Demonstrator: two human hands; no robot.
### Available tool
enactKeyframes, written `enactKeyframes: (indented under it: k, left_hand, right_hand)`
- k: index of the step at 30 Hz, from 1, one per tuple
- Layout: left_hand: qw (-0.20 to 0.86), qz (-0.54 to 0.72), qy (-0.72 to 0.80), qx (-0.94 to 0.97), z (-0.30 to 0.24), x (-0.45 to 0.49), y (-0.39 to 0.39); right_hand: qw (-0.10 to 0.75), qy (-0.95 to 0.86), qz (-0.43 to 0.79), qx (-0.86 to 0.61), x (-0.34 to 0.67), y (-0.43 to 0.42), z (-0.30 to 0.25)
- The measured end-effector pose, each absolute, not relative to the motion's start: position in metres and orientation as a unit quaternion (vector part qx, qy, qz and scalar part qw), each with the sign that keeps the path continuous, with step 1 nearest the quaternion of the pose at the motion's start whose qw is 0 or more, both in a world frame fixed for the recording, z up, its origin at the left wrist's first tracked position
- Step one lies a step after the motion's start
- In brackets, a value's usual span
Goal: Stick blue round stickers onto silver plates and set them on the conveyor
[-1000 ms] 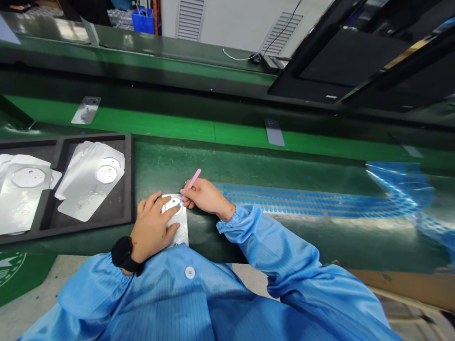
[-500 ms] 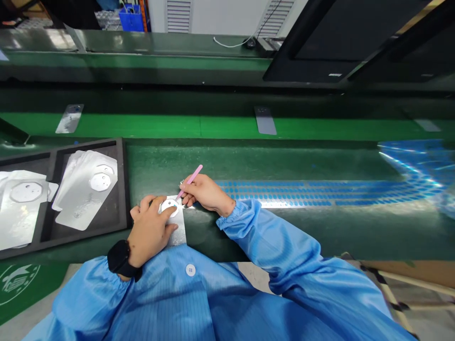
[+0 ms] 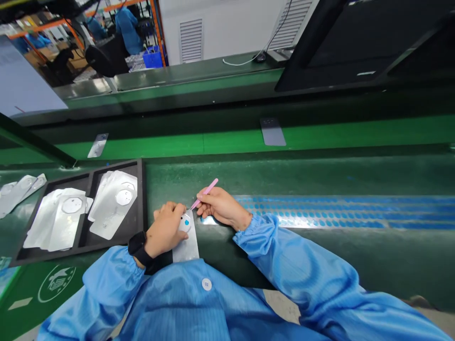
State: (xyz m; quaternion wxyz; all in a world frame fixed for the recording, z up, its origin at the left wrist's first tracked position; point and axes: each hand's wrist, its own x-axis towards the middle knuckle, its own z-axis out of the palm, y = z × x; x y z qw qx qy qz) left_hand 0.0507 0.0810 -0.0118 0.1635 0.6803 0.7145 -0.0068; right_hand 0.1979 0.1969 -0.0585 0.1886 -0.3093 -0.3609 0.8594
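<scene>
My left hand [image 3: 166, 231] lies curled on a silver metal plate [image 3: 187, 245] at the near edge of the green bench and holds it down. A small blue dot sticker [image 3: 186, 221] sits on the plate's white round patch. My right hand [image 3: 221, 207] pinches pink tweezers [image 3: 204, 193], whose tip points down beside the plate's top edge. A strip of blue dot stickers [image 3: 337, 213] runs off to the right from my right hand.
A black foam tray [image 3: 138, 199] with stacks of silver plates stands at the left. Two single plates [image 3: 272, 131] lie on the green conveyor belt behind. A large dark panel [image 3: 355, 47] leans at the back right. People in blue work far back left.
The blue dot now sits on the white patch. The tweezers' tip has drawn back a little to the right. The camera has tilted up and shows more of the background.
</scene>
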Motion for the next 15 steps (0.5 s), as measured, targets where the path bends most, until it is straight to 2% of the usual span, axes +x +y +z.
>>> enactKeyframes:
  k: [5, 9, 12, 15]
  left_hand:
    - [0.092, 0.002, 0.689, 0.719, 0.030, 0.012, 0.148]
    - [-0.040, 0.020, 0.738, 0.673, 0.083, -0.025, 0.205]
    - [-0.118, 0.018, 0.783, 0.610, 0.107, -0.046, 0.200]
    - [-0.095, -0.041, 0.831, 0.546, 0.099, -0.061, 0.153]
  right_hand:
    - [0.197, -0.320, 0.881, -0.287, 0.198, 0.202, -0.064]
    - [0.196, -0.312, 0.887, -0.280, 0.197, 0.202, -0.064]
    - [0.193, -0.310, 0.887, -0.282, 0.197, 0.201, -0.062]
    - [0.186, -0.315, 0.889, -0.277, 0.198, 0.202, -0.061]
